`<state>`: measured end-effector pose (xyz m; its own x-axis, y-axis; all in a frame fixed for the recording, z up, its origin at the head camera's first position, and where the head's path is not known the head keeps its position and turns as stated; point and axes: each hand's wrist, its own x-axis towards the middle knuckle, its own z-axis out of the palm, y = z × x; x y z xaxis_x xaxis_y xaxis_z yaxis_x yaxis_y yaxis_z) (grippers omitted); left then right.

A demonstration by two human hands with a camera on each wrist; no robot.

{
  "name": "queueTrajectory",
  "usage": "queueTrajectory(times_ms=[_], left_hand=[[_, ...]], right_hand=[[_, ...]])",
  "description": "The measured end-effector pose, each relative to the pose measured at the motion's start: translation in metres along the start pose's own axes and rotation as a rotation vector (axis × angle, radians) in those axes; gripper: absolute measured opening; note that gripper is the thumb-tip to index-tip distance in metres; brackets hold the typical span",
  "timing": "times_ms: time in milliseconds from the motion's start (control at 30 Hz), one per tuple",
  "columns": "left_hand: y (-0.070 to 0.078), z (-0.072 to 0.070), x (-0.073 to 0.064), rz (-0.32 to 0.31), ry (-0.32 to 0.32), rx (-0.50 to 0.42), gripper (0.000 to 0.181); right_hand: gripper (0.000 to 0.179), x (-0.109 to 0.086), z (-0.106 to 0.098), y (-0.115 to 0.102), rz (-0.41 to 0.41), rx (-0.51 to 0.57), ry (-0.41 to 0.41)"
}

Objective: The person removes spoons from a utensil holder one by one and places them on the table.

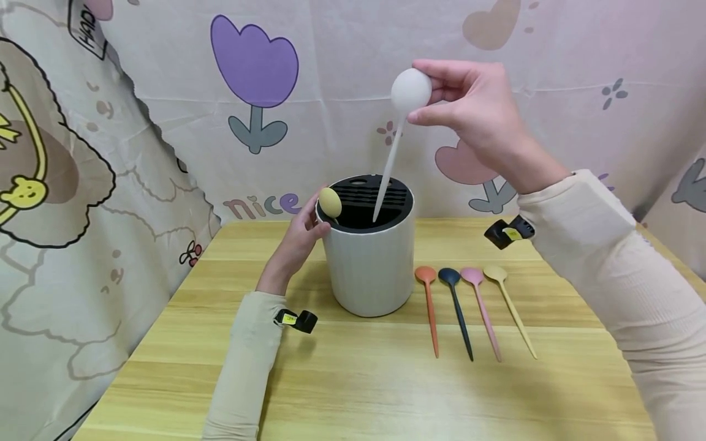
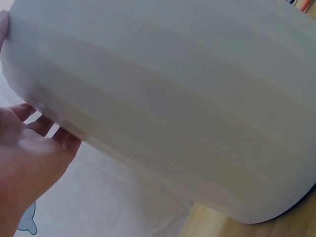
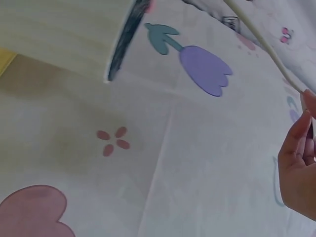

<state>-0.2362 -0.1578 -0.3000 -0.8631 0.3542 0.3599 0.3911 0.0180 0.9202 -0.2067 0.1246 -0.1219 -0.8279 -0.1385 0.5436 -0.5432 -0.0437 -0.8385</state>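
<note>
A white utensil holder (image 1: pixel 371 269) with a black slotted top stands upright on the table. My left hand (image 1: pixel 300 236) holds its left side at the rim, thumb on the front; in the left wrist view its fingers bend against the pale wall (image 2: pixel 163 113). A yellowish-green spoon (image 1: pixel 330 202) stands in the holder by that hand, bowl up. Above the holder, my right hand (image 1: pixel 485 110) pinches a white spoon (image 1: pixel 411 90) by its bowl. The handle slants down, its tip over the open front compartment. In the right wrist view the handle (image 3: pixel 266 47) reaches away from the fingers.
Right of the holder lie an orange spoon (image 1: pixel 426 275), a dark blue spoon (image 1: pixel 450 277), a pink spoon (image 1: pixel 472 277) and a pale yellow spoon (image 1: pixel 496 274), bowls toward the back. A patterned cloth (image 1: pixel 342 49) hangs behind the wooden table (image 1: pixel 353 380).
</note>
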Motion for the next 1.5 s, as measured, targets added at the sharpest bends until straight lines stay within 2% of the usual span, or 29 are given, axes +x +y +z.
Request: queueTrajectory(times_ms=[267,367,533,800,900,1133,1333,1500], left_hand=[[0.001,0.000,0.000,-0.003,0.004,0.005,0.128],[0.001,0.000,0.000,0.000,0.002,-0.001,0.128],[0.000,0.000,0.000,0.001,-0.001,-0.007,0.127],[-0.001,0.000,-0.001,-0.007,0.000,-0.015,0.129],[-0.002,0.000,0.000,-0.003,0.001,-0.006,0.129],[-0.001,-0.001,0.001,0.002,0.006,0.007,0.129],[-0.001,-0.002,0.001,0.005,0.006,0.012,0.131],[-0.001,-0.002,0.001,-0.001,0.007,0.007,0.132]], right_hand=[[0.055,-0.004,-0.007,-0.007,-0.046,0.208,-0.012],[0.055,-0.008,-0.009,-0.007,-0.038,0.231,-0.030],[0.057,-0.017,-0.013,-0.002,0.029,0.141,-0.045],[0.057,-0.036,-0.021,0.010,0.169,-0.125,-0.112],[0.058,-0.044,-0.021,0.017,0.215,-0.149,-0.144],[0.057,-0.066,-0.023,0.035,0.236,-0.202,-0.209],[0.060,-0.088,-0.027,0.050,0.292,-0.227,-0.298],[0.061,-0.102,-0.030,0.059,0.333,-0.269,-0.301]])
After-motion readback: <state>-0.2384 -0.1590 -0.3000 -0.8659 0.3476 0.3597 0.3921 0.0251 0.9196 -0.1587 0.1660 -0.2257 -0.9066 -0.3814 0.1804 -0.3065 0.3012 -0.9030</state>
